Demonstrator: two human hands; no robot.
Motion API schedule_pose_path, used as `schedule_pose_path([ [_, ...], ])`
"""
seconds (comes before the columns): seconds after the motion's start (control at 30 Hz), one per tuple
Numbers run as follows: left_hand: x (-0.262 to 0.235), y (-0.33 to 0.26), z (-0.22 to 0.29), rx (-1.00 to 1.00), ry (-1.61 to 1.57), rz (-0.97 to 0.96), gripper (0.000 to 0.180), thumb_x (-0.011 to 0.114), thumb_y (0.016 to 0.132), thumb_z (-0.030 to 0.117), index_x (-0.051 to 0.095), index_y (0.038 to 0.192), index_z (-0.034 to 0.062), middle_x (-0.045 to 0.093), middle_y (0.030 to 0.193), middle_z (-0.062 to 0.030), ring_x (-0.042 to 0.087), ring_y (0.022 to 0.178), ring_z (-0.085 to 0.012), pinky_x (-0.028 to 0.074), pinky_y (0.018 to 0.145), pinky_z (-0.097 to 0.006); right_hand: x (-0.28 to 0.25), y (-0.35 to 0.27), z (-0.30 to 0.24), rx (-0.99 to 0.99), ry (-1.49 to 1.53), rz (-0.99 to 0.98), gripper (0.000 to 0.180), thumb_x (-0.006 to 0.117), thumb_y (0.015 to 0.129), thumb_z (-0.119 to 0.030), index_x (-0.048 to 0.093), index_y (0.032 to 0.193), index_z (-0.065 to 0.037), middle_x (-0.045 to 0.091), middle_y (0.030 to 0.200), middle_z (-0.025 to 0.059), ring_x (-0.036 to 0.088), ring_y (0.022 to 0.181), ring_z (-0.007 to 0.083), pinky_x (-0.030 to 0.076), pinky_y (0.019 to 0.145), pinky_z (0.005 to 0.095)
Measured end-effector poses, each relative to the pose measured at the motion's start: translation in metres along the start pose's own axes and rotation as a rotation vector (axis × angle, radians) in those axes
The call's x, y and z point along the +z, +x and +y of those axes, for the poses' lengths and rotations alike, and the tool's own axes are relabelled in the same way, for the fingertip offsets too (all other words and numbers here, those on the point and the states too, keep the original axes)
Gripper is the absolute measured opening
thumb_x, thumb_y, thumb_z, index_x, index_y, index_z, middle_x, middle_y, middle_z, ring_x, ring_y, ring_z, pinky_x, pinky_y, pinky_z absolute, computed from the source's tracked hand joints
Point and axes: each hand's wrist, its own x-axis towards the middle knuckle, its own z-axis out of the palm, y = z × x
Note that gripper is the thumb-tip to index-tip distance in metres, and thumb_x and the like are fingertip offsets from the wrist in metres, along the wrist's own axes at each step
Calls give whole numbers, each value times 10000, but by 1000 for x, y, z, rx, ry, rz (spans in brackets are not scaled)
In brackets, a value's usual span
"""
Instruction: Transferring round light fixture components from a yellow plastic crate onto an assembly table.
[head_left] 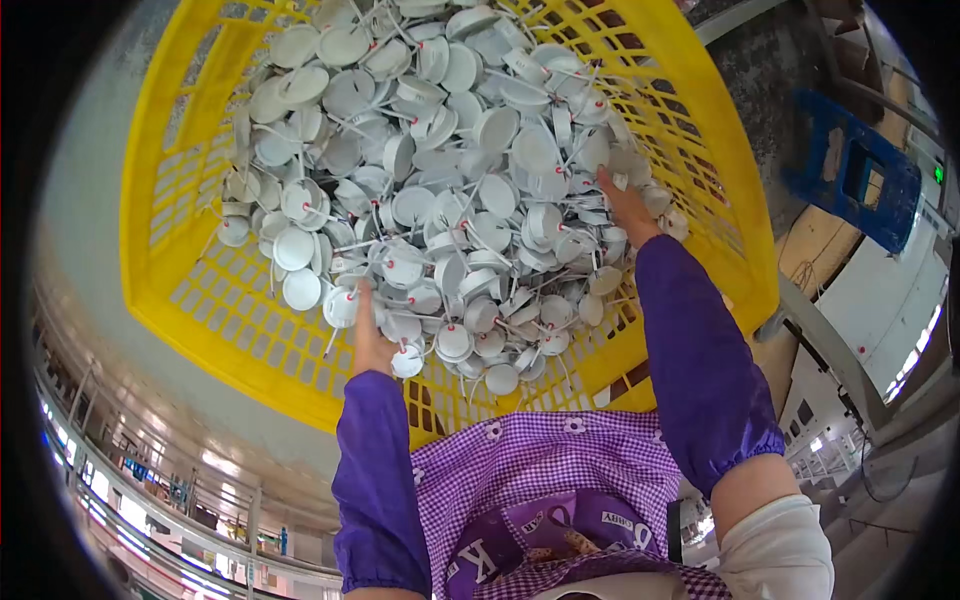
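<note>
A large heap of white round discs [497, 195], many with short white wires and red tips, fills the middle of a yellow plastic basket [330, 410]. My left hand [372, 335] reaches into the near left side of the heap, its thumb stretched out and its other fingers hidden among the discs. At the right side of the heap is my right hand [627, 212]. One of its digits shows extended against the discs, while the rest are covered. No single disc is visibly gripped in either hand. Purple sleeves cover both forearms.
The basket's slotted walls rise around the heap, with its near rim close to my purple checked apron [540, 440]. A blue plastic piece with openings [860, 170] stands to the right. Beyond the basket's left side extends a pale floor [90, 230].
</note>
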Motion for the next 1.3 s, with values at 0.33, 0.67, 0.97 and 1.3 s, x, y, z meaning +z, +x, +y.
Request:
schedule_pose_path([
  [0.33,-13,26,-22,281,628,-12,1103,762,686,508,132,1431,-7,311,1422,-200,355,1288,-317,336,1008,-453,80,-24,0,-23,130,-393,744,613,800,-590,489,1282,-37,549,1219,75,503,1090,186,367,938,285],
  [0.67,24,22,-46,31,-62,-111,841,658,767,585,338,1365,87,494,1267,-74,531,1107,-233,455,887,-393,115,-20,9,267,423,-570,735,705,703,-550,550,1234,-66,609,1134,46,529,1070,157,389,884,357],
  [0.97,60,28,-10,-21,-130,-252,503,537,851,506,546,1188,132,601,1116,-45,604,984,-195,494,829,-359,146,-55,-23,84,327,-632,720,731,735,-469,512,1280,-53,572,1208,82,563,1054,162,428,903,292],
  [1.3,87,10,-13,41,72,-156,453,513,866,316,522,1222,37,597,1061,-88,609,894,-214,486,817,-357,156,-36,-13,64,286,-749,688,645,803,-526,523,1277,-42,557,1242,92,531,1107,179,400,942,296],
])
